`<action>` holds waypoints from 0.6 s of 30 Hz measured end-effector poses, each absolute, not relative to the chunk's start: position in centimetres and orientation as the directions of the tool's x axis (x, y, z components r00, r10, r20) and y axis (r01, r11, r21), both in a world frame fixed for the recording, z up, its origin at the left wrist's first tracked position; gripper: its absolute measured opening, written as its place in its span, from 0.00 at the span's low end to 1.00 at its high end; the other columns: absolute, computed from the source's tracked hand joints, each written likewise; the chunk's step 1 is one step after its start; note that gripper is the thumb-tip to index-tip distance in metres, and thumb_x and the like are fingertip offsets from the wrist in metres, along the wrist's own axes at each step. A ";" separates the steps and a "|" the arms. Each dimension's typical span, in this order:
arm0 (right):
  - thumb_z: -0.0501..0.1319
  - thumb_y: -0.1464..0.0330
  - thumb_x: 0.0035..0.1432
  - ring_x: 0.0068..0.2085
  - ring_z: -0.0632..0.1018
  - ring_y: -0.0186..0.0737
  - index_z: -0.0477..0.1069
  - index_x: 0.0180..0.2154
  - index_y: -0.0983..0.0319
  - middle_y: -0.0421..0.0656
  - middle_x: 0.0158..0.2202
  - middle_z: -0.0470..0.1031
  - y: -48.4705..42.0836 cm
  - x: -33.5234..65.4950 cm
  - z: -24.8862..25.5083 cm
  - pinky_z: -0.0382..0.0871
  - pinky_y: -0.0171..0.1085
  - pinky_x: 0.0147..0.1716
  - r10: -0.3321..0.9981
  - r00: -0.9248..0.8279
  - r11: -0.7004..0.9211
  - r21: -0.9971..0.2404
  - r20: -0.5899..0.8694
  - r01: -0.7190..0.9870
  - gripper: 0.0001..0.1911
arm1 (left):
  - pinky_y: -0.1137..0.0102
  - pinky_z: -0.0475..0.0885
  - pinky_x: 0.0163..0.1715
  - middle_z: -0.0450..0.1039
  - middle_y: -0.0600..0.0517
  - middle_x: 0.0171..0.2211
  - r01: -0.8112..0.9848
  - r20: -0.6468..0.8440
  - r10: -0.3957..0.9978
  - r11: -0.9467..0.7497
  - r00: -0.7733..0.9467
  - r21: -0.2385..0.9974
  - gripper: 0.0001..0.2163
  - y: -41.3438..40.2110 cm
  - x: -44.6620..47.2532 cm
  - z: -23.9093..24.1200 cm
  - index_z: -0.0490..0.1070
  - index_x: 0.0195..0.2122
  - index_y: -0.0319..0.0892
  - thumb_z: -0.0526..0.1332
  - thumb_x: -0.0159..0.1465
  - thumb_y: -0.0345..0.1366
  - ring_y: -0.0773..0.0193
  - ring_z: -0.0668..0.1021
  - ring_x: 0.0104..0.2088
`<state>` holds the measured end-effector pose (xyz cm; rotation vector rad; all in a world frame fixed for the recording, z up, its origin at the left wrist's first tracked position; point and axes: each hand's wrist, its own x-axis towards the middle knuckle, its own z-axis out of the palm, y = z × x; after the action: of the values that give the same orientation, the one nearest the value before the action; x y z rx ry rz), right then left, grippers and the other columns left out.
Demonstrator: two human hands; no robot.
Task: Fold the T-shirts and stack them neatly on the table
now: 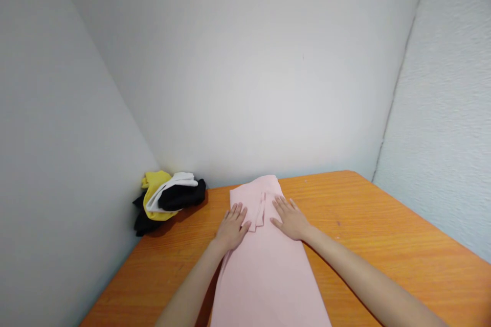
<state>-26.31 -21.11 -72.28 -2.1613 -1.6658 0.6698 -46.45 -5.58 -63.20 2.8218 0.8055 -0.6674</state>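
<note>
A pink garment (268,276) lies lengthwise on the wooden table, its sides folded inward into a long strip that runs off the bottom of the view. Near its far end, two folded flaps, perhaps sleeves, meet around the middle. My left hand (232,227) rests flat on the left edge of the cloth, fingers stretched out over one flap. On the right edge, my right hand (290,218) presses flat with its fingers spread. Neither hand grips the fabric.
A heap of yellow, white and black clothes (169,199) sits at the table's back left corner, against the walls. The orange-brown wooden table (368,225) meets a white wall (261,71) behind. Another wall (441,127) stands beyond its right edge.
</note>
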 end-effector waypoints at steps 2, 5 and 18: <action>0.38 0.48 0.66 0.69 0.45 0.49 0.50 0.67 0.69 0.51 0.69 0.43 -20.1 -25.2 -73.0 0.34 0.52 0.66 0.967 0.185 -0.249 -0.502 -0.175 0.828 0.40 | 0.52 0.50 0.65 0.40 0.46 0.70 0.544 -0.441 0.499 -0.838 0.746 -0.029 0.31 -5.3 -45.8 -63.9 0.48 0.68 0.43 0.36 0.70 0.54 0.53 0.46 0.69; 0.38 0.50 0.66 0.69 0.46 0.47 0.49 0.68 0.66 0.48 0.69 0.44 -18.4 -23.7 -73.1 0.33 0.52 0.66 0.969 0.154 -0.231 -0.489 -0.192 0.841 0.38 | 0.51 0.52 0.64 0.43 0.42 0.69 0.561 -0.428 0.533 -0.825 0.730 -0.070 0.32 -4.9 -44.6 -64.5 0.50 0.68 0.39 0.35 0.70 0.54 0.50 0.48 0.69; 0.42 0.49 0.68 0.69 0.43 0.48 0.46 0.68 0.66 0.51 0.69 0.42 -30.5 -30.5 -65.0 0.36 0.53 0.67 0.996 -0.090 0.062 -0.568 -0.021 0.821 0.37 | 0.51 0.51 0.65 0.52 0.47 0.68 0.488 -0.340 0.485 -0.869 0.806 -0.082 0.23 -7.3 -49.1 -59.0 0.56 0.65 0.48 0.44 0.70 0.44 0.55 0.55 0.68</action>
<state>-30.54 -30.52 -65.05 -1.8127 -1.9711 0.6351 -49.14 -7.34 -59.03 2.9761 0.8013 -0.5565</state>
